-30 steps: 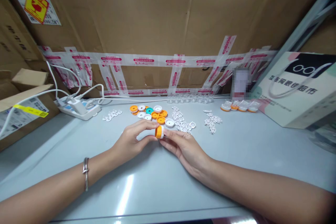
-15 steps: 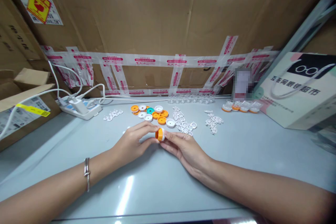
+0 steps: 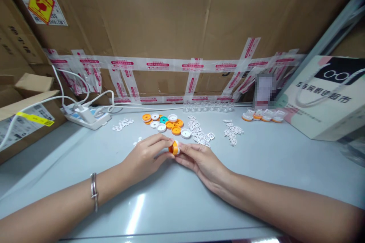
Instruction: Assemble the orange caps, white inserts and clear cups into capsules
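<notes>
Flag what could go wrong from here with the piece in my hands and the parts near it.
The orange-white piece sits at the fingertips of the left hand and right hand, so it could slip.
If dropped, it might knock the round cups just beyond.
The small white bits lie right behind the left hand, whose knuckles could brush them away.

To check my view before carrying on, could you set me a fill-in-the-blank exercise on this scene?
The left hand and right hand hold a small part coloured white and ____.
The arm that wears the bangle is the ____ one.
Among the round caps, exactly one is ____.
The paper bag stands towards the table's ____ side.

Missing words: orange; left; teal; right.
</notes>
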Demonstrator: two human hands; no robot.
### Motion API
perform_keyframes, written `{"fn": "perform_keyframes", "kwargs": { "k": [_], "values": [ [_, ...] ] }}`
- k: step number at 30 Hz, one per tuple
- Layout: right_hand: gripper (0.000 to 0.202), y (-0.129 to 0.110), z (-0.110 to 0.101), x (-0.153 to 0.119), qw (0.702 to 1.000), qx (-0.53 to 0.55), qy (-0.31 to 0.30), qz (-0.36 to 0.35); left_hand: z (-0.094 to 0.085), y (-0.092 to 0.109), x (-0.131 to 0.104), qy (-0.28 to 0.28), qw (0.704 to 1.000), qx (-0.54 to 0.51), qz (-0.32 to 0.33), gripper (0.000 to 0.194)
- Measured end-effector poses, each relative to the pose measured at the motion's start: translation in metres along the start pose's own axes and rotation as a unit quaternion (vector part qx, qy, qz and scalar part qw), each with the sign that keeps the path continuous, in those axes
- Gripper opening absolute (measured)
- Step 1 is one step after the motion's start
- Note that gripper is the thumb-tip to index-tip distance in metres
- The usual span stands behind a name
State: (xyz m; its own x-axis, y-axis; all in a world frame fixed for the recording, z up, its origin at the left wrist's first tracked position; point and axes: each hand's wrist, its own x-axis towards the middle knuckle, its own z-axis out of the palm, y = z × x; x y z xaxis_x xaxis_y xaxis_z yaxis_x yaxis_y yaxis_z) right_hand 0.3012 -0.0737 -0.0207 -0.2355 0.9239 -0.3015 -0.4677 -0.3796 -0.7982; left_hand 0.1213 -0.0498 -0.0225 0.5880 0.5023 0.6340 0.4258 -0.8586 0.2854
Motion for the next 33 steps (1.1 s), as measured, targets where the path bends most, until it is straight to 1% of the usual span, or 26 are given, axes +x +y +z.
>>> {"fn": "perform_keyframes", "kwargs": {
  "k": [3,7,12,22,24,27,33],
  "values": [
    [0.02,0.0,0.0,0.0,1.0,0.001,-0.003,0.008,-0.001,0.001,0.001,-0.01,0.999,-0.041,-0.034,0.016],
    [0.022,-0.001,0.001,0.002,1.0,0.01,-0.002,0.021,-0.004,-0.001,0.005,-0.028,0.995,-0.07,-0.066,0.017],
    [0.017,-0.002,0.001,0.003,0.999,0.028,-0.002,0.021,-0.006,-0.003,0.008,-0.028,0.989,-0.088,-0.116,0.015],
    [0.022,-0.001,0.001,0.003,0.999,0.024,0.02,0.026,-0.005,-0.002,0.013,-0.043,0.969,-0.163,-0.181,0.024],
    [0.021,-0.001,0.001,0.003,0.999,0.026,0.022,0.027,-0.005,-0.002,0.013,-0.047,0.969,-0.16,-0.18,0.025],
    [0.019,-0.002,0.001,0.003,0.999,0.027,0.015,0.025,-0.006,-0.002,0.013,-0.052,0.975,-0.143,-0.161,0.026],
    [0.018,-0.004,0.001,0.001,0.999,0.023,0.004,0.026,-0.006,-0.004,0.008,-0.042,0.985,-0.114,-0.119,0.022]
  ]
}}
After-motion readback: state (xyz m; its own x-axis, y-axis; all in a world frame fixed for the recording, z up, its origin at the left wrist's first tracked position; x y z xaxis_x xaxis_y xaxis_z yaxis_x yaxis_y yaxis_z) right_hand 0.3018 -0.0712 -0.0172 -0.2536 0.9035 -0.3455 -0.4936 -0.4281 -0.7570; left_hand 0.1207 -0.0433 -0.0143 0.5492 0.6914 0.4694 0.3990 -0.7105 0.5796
